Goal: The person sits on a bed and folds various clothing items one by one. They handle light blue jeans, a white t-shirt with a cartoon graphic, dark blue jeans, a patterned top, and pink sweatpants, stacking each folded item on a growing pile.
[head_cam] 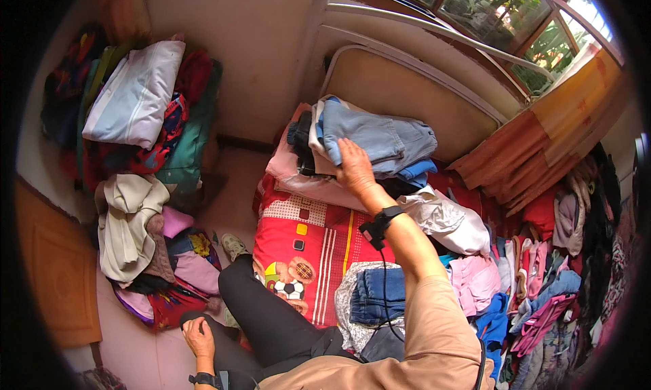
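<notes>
My right hand (356, 167) lies flat on the edge of folded light-blue denim garment (379, 135). The denim is on top of a stack of folded clothes, with a blue garment (416, 172) and a white one (320, 153) partly showing beneath it. Under the stack is a folded pink cloth (287, 171), set on a bed with a red patterned cover (305, 237). My left hand (198, 336) rests on my knee, loosely curled, with nothing visible in it. Close to my right arm are folded dark-blue jeans (377, 294) on a speckled white garment (346, 288).
At left stands a tall pile topped by a folded white-and-blue cloth (135, 92). Below it, a beige cloth (129, 227) covers a heap of clothes. Several garments (534, 273) line the right side. A tan framed panel (417, 90) leans below the window.
</notes>
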Motion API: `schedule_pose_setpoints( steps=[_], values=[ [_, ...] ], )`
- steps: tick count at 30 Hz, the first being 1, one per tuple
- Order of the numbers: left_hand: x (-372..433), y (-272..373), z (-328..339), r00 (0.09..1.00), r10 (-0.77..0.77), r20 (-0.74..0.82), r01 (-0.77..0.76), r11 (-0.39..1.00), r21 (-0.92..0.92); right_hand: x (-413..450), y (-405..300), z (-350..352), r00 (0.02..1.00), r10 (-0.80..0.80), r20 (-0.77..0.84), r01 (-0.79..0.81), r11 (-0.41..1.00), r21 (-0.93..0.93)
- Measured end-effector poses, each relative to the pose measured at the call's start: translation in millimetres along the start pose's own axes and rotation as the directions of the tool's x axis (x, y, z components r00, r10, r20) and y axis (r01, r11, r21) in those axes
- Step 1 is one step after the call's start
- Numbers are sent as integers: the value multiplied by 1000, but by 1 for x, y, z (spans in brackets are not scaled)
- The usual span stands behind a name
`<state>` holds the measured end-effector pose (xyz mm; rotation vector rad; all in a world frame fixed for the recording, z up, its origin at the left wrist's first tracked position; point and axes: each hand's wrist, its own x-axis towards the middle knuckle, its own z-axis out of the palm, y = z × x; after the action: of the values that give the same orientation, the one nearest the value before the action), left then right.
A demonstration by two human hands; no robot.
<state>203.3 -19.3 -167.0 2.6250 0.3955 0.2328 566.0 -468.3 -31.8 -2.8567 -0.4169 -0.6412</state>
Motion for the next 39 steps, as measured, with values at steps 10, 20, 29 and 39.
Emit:
schedule_pose_setpoints(
  steps=[10,20,29,39],
  values=[
    [3,-12,-3,999,-13,-44,11,1000,-29,96,42,-106,731,504,-459,-334,852,403],
    [0,-16,2,997,-78,-6,77,997,-14,31,-47,44,985,168,34,-160,974,-159],
    [-5,-36,6,993,-113,32,112,993,20,-186,-49,-33,939,-217,267,170,967,188],
    [-14,-51,18,994,-98,54,89,985,147,-381,10,-144,734,387,558,-316,922,-225]
  ],
)
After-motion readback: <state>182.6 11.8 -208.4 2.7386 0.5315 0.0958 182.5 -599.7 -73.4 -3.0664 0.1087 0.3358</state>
